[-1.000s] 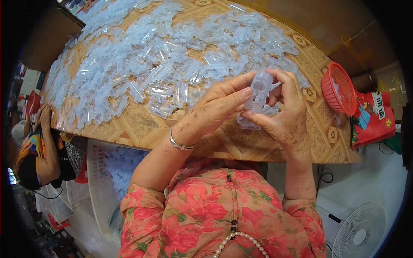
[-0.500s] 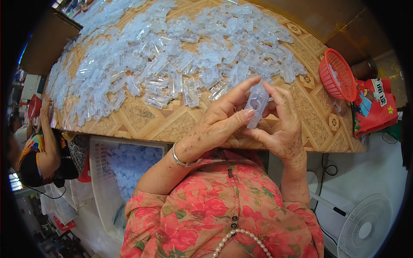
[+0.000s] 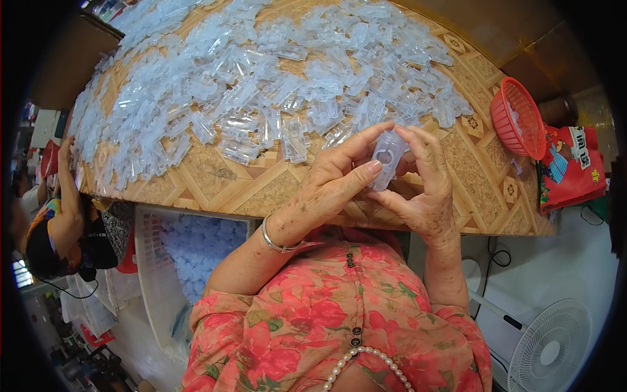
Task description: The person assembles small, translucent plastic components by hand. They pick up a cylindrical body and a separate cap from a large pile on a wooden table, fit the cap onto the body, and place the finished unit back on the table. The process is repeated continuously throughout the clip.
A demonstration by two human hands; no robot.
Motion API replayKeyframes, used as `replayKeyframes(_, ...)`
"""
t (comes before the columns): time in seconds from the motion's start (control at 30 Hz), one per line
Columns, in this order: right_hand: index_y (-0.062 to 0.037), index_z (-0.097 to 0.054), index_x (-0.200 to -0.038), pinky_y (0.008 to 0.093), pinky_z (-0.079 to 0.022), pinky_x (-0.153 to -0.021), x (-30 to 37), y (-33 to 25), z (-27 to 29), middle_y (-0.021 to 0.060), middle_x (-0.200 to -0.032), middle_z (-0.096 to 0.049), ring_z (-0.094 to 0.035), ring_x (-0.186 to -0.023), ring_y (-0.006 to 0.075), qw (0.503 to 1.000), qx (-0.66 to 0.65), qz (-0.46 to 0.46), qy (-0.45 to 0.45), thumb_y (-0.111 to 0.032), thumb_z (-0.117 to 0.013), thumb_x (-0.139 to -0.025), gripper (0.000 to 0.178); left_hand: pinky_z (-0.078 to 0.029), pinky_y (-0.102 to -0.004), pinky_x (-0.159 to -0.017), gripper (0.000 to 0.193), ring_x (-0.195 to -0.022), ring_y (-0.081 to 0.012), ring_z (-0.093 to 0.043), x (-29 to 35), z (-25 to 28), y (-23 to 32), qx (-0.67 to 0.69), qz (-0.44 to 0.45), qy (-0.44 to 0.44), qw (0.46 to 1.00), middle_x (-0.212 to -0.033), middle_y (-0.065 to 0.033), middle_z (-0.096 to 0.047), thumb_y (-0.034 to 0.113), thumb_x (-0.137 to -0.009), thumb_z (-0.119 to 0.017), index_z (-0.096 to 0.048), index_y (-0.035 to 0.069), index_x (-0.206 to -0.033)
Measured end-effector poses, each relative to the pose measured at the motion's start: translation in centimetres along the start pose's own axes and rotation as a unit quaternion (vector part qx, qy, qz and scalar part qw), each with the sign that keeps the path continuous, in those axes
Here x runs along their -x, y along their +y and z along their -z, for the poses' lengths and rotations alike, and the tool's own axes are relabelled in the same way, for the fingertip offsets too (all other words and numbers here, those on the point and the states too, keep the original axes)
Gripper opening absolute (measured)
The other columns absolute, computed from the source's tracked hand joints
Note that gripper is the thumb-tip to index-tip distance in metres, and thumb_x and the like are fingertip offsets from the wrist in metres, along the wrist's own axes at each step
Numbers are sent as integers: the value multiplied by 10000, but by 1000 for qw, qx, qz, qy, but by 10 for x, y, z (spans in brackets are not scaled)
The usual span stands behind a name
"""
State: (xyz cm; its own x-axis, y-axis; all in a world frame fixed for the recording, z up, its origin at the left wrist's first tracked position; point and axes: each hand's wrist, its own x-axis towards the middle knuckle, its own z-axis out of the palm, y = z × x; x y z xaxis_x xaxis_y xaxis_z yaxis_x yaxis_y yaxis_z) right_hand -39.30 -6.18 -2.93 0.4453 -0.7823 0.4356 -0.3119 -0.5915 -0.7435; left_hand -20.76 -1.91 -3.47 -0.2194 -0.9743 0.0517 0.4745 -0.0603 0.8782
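Above the near edge of the table, both of my hands grip one clear plastic piece (image 3: 390, 154), a small oblong part with a round ring on its face. My left hand (image 3: 336, 175) pinches it from the left, thumb lying along its lower face. From the other side, the fingers and thumb of my right hand (image 3: 424, 189) close round its upper and lower ends. Beyond my hands spreads a wide heap of similar clear plastic pieces (image 3: 261, 85), some lying singly near the front of the heap.
The patterned tabletop (image 3: 209, 186) curves around me. At the right stand a red plastic basket (image 3: 532, 127) and a red bag (image 3: 572, 173). Below are a white crate (image 3: 153, 281) of bluish pieces and a white fan (image 3: 552, 349). A co-worker's arm (image 3: 64, 196) is at the far left.
My hands have shifted slightly, and the held plastic piece is a little lower and turned somewhat. Both hands keep their hold on it.
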Motion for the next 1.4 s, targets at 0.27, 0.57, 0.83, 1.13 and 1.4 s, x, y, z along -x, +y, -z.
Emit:
replayKeyframes(0.27, -114, -563, -1429, 307, -572, -731, 0, 5, -4, 99, -1365, -567, -646, -939, 183, 999, 12, 31, 14, -128, -936, -639, 874, -516, -302, -988, 514, -1140, -144, -633, -3, 1, 0, -29, -16, 14, 999, -1283, -93, -667, 84, -1036, -557, -440, 27, -1533)
replayKeyframes(0.57, -81, -550, -1433, 320, -583, -748, 2, 5, -2, 121, -1346, -596, -655, -1009, 207, 999, 20, 25, -3, -118, -938, -640, 884, -454, -300, -1059, 482, -1267, -138, -554, 0, 8, -2, -157, -40, -2, 987, -1431, -89, -593, 146, -1073, -533, -455, 36, -1536)
replayKeyframes(0.83, -77, -542, -1442, 308, -584, -738, 5, 7, -5, 124, -1300, -628, -670, -939, 197, 999, 28, 23, -3, -130, -946, -635, 904, -459, -287, -1033, 449, -1201, -136, -588, -1, 6, -2, -205, -64, 24, 976, -1337, -78, -661, 165, -1085, -504, -487, 37, -1516)
replayKeyframes(1.13, -68, -527, -1451, 307, -587, -719, 7, 12, -5, 140, -1318, -635, -687, -903, 198, 1000, 7, 11, -25, -116, -931, -651, 898, -455, -301, -1047, 446, -1233, -148, -574, -1, 5, -5, -205, -73, 33, 975, -1388, -101, -629, 135, -1079, -495, -489, 19, -1509)
replayKeyframes(1.4, -67, -520, -1453, 306, -577, -687, 7, 15, -11, 132, -1291, -634, -672, -823, 189, 999, 36, 14, 10, -134, -920, -671, 881, -453, -357, -1073, 480, -1268, -250, -594, -4, 5, -9, -206, -77, 35, 975, -1390, -200, -618, 163, -1052, -542, -477, -13, -1494)
